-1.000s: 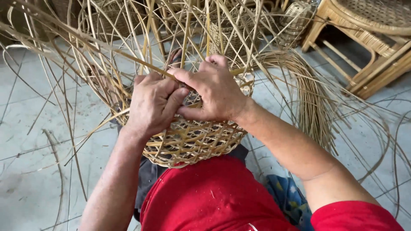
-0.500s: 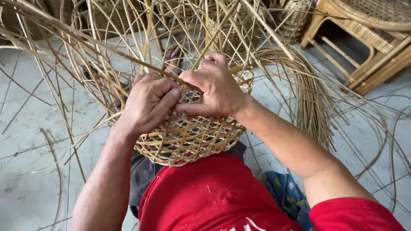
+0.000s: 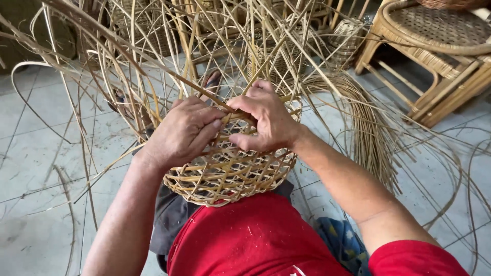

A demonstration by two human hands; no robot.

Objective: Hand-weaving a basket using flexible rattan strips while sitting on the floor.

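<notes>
Hands meet at the rim of a half-woven rattan basket (image 3: 230,174) resting against the red-shirted lap at centre, left hand (image 3: 181,133) and right hand (image 3: 268,122) both clenched on loose rattan strands (image 3: 153,76) fanning toward twelve o'clock, a rattan chair (image 3: 434,46) at two o'clock.

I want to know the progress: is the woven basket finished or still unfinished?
Unfinished. Woven basket has only its lower part woven; loose strands stick out unwoven, and left hand and right hand grip its edge.
</notes>
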